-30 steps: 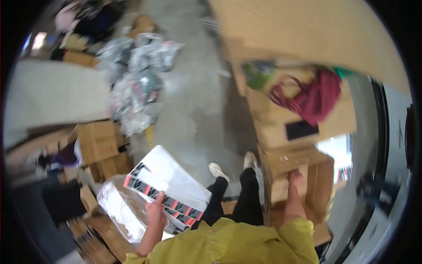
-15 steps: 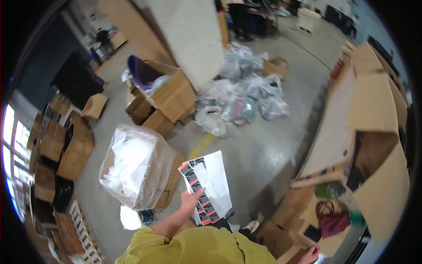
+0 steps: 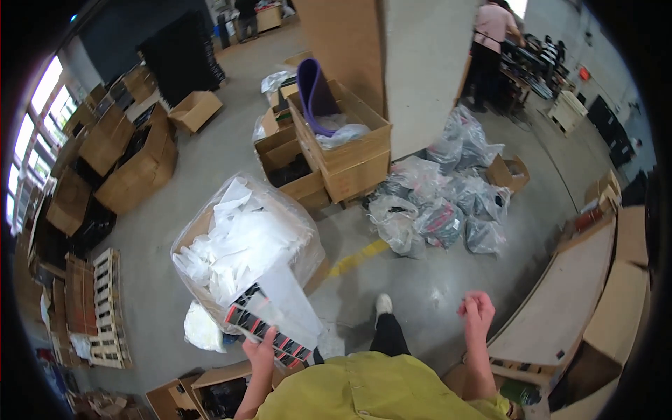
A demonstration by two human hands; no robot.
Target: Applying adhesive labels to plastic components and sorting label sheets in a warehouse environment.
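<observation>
My left hand (image 3: 262, 348) grips a sheet of labels (image 3: 283, 348), white with a strip of black and red printed rectangles, its thumb lying on top. The sheet tilts in front of the near edge of a large carton lined with clear plastic (image 3: 183, 222), which is heaped with crumpled white paper (image 3: 245, 231). Off to the right, my right hand (image 3: 477, 309) is raised over the floor, its fingers curled in; nothing shows between them.
Several filled clear bags (image 3: 441, 217) lie by a pillar (image 3: 423, 77). A carton (image 3: 357, 164) holds a purple curved sheet (image 3: 316, 98). A wooden pallet (image 3: 106, 308) lies at left. Large cardboard (image 3: 560, 294) flanks the right. A person in pink (image 3: 493, 31) bends at a far table.
My view has swung to the right. The label sheet in my left hand is now over the lined carton's near edge. My right hand has risen from the cardboard boxes at lower right.
</observation>
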